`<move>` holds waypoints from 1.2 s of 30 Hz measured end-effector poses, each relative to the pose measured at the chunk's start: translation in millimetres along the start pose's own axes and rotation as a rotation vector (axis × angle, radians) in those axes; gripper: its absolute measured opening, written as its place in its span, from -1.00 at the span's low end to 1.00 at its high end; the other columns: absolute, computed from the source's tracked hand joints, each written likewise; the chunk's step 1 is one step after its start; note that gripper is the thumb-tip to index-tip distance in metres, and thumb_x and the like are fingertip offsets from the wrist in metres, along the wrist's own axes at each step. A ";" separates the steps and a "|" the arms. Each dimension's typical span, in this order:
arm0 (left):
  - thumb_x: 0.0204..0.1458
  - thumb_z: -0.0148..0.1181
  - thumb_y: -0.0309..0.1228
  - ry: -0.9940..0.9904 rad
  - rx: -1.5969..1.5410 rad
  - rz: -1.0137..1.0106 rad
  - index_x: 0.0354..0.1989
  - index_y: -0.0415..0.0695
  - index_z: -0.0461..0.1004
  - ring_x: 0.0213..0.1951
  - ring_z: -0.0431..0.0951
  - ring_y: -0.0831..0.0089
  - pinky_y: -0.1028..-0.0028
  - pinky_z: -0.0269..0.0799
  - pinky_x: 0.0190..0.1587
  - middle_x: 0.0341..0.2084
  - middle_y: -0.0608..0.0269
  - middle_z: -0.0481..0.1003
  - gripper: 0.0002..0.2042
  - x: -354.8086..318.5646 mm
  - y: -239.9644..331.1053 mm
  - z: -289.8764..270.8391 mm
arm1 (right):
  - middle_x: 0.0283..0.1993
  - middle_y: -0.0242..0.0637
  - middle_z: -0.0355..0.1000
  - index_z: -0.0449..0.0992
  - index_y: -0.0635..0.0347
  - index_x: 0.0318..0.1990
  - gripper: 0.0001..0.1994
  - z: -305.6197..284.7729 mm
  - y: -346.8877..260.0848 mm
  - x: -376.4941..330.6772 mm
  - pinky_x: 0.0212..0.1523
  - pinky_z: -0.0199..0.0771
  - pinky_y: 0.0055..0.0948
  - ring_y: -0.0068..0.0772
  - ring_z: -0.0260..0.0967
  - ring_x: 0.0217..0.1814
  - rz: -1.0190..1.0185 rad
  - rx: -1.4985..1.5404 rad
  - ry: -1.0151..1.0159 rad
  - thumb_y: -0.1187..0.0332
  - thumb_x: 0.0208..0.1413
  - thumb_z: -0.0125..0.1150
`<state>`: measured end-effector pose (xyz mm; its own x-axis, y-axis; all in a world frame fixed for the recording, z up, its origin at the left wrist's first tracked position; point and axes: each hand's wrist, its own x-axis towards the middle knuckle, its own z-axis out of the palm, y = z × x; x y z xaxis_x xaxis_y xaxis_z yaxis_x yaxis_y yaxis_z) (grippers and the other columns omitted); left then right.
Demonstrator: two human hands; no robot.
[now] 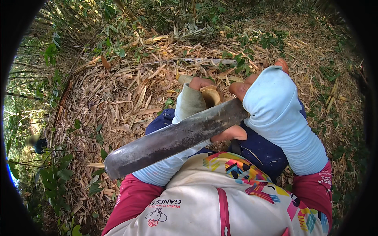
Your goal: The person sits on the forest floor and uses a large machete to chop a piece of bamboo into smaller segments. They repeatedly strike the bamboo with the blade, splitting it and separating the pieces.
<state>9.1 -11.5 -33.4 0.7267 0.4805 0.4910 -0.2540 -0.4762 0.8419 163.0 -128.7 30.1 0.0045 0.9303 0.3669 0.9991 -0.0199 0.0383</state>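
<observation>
A broad, dark machete (177, 137) slants across my lap, its blunt tip low on the left. My right hand (245, 87) is closed at its upper end; the pale blue sleeve cuff hides the handle and most of the fingers. Behind the blade, my left hand (229, 134) is closed around a hollow bamboo piece (212, 95). The bamboo's open, tan end faces up toward me, close to the blade's far edge. The blade covers much of the left hand, with the thumb showing below it. I cannot tell whether the blade touches the bamboo.
Dry bamboo leaves and husks (126, 86) cover the ground ahead. A long pale stick (208, 61) lies across them. Green leafy plants (65, 173) stand at the left, with thicker brush at the back. A person (39, 145) in dark clothing is at the far left.
</observation>
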 end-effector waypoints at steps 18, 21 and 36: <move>-0.40 0.67 -0.30 -0.117 0.003 -0.056 -0.51 -0.06 0.34 -0.56 0.44 0.52 0.55 0.32 -0.50 -0.64 0.40 0.40 -0.52 -15.5 25.1 29.5 | -0.35 -0.20 0.48 0.57 0.14 -0.15 -0.61 -8.3 24.4 3.5 -0.34 0.47 -0.41 -0.23 0.47 -0.34 0.436 0.162 -0.038 0.64 -0.24 0.30; -0.47 0.70 -0.26 -0.038 0.058 0.061 -0.40 -0.09 0.30 -0.58 0.37 0.60 0.58 0.27 -0.51 -0.62 0.39 0.38 -0.42 -16.8 15.6 30.0 | -0.37 -0.22 0.49 0.54 0.19 -0.14 -0.68 -0.1 32.8 -6.3 -0.35 0.43 -0.44 -0.38 0.45 -0.40 0.504 0.246 0.135 0.58 -0.14 0.28; -0.14 0.48 -0.28 0.136 -0.155 0.040 -0.25 -0.22 0.29 -0.56 0.35 0.59 0.61 0.24 -0.51 -0.56 0.23 0.40 -0.54 5.2 -20.9 14.2 | -0.57 -0.45 0.35 0.50 -0.10 -0.43 -0.90 -3.8 -5.6 -2.1 -0.23 0.29 -0.09 -0.33 0.41 -0.43 0.099 0.008 -0.203 0.20 -0.02 0.10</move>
<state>27.3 -9.5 -51.6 0.6236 0.5637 0.5417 -0.3837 -0.3830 0.8403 157.2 -132.0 32.6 0.1099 0.9787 0.1737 0.9937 -0.1122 0.0034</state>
